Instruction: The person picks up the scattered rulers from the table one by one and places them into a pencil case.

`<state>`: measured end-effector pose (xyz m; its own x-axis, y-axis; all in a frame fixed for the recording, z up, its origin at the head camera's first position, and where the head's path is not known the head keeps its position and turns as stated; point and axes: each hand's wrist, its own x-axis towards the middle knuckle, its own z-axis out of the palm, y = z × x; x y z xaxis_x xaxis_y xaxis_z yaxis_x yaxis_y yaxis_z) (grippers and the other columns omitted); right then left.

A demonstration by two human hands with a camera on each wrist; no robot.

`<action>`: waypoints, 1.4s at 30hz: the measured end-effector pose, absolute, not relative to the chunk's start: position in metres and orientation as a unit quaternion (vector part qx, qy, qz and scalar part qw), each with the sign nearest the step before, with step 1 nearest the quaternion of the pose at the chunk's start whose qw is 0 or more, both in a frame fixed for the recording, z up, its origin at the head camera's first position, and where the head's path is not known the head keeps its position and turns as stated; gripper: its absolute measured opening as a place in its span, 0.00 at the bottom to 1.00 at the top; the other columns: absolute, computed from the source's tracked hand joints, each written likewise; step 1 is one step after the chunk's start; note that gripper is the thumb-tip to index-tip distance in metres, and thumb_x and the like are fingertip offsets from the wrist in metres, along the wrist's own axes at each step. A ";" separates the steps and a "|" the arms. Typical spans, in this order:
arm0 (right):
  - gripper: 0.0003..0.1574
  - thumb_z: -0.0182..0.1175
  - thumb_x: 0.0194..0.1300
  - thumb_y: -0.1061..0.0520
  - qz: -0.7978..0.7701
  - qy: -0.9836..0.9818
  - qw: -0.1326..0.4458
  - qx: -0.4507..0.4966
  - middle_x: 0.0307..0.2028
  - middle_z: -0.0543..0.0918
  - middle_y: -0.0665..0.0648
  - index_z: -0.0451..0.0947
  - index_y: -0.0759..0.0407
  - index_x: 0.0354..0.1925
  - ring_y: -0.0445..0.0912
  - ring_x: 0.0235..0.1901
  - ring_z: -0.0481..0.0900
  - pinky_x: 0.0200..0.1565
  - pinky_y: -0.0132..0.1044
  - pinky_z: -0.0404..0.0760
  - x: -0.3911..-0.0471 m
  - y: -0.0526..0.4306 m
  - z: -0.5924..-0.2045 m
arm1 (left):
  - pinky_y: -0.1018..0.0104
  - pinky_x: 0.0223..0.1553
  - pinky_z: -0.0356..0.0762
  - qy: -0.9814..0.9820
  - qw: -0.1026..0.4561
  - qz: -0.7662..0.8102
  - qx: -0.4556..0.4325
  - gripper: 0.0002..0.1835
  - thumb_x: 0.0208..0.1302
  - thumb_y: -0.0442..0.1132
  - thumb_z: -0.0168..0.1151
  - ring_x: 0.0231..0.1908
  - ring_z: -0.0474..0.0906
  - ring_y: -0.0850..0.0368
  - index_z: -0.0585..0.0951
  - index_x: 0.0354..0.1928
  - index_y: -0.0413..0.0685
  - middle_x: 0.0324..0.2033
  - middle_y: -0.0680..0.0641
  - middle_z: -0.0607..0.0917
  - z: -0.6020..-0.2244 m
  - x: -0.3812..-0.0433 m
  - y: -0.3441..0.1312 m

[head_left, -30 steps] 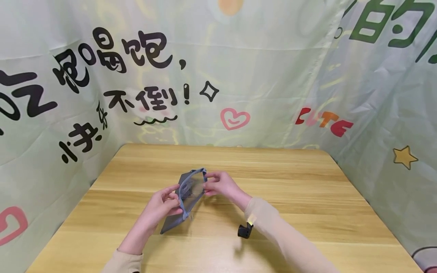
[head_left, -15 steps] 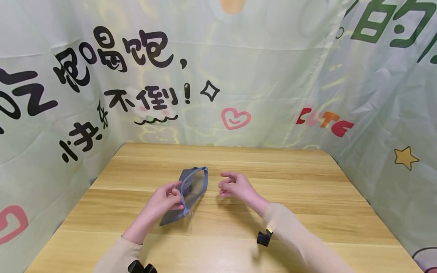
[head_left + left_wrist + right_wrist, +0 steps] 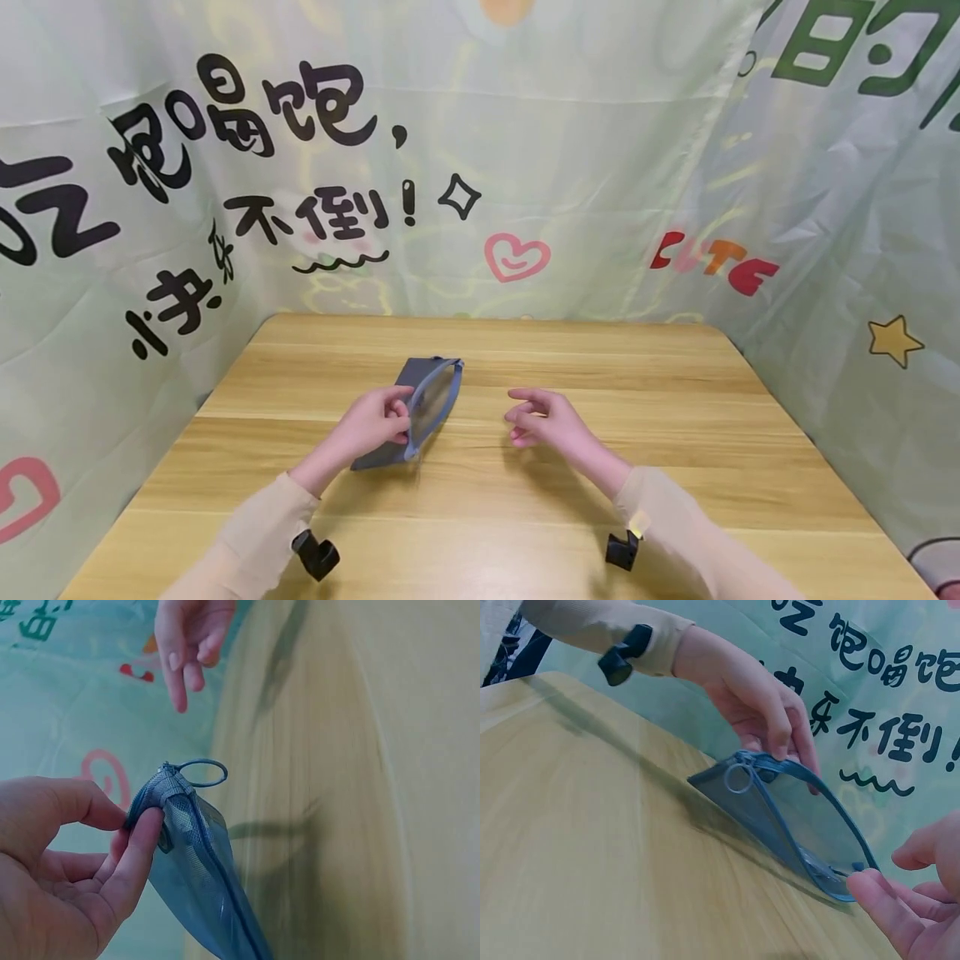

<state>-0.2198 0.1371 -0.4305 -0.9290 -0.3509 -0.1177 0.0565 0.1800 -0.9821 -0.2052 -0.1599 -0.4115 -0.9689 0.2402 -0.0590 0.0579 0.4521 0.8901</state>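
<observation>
A blue zip pouch (image 3: 435, 404) with see-through sides stands tilted on its side, its mouth gaping toward the right in the head view. My left hand (image 3: 375, 421) pinches the near side of its rim between thumb and fingers, as the left wrist view shows on the pouch (image 3: 206, 859). A ring-shaped zip pull (image 3: 739, 778) hangs at one corner. Something small and clear lies inside, too indistinct to name. To the right, apart from the pouch, my right hand (image 3: 551, 421) hovers over the table with loosely bent fingers and nothing in them.
Both hands are above a wooden table (image 3: 600, 358). Printed cloth (image 3: 585, 183) hangs round its back and sides. A small black device (image 3: 316, 555) is strapped on the left wrist, another black device (image 3: 622, 551) on the right.
My right hand has let go of the pouch's rim and drawn away to the right. My left hand keeps its hold and has shifted slightly up and right with the pouch.
</observation>
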 end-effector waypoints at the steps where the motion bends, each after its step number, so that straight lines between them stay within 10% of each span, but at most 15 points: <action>1: 0.34 0.56 0.69 0.63 -0.633 0.751 0.160 -0.100 0.51 0.78 0.75 0.61 0.73 0.69 0.43 0.32 0.84 0.39 0.38 0.90 -0.218 0.139 -0.432 | 0.66 0.33 0.89 0.848 0.094 0.513 0.094 0.33 0.56 0.25 0.55 0.28 0.77 0.60 0.66 0.66 0.25 0.30 0.45 0.76 -0.412 -0.207 -0.158; 42: 0.32 0.55 0.69 0.62 -0.633 0.744 0.176 -0.122 0.50 0.78 0.74 0.63 0.76 0.66 0.48 0.35 0.83 0.36 0.39 0.90 -0.196 0.165 -0.434 | 0.74 0.22 0.83 0.881 0.111 0.425 0.176 0.29 0.56 0.26 0.61 0.19 0.80 0.61 0.71 0.62 0.24 0.27 0.49 0.82 -0.452 -0.204 -0.106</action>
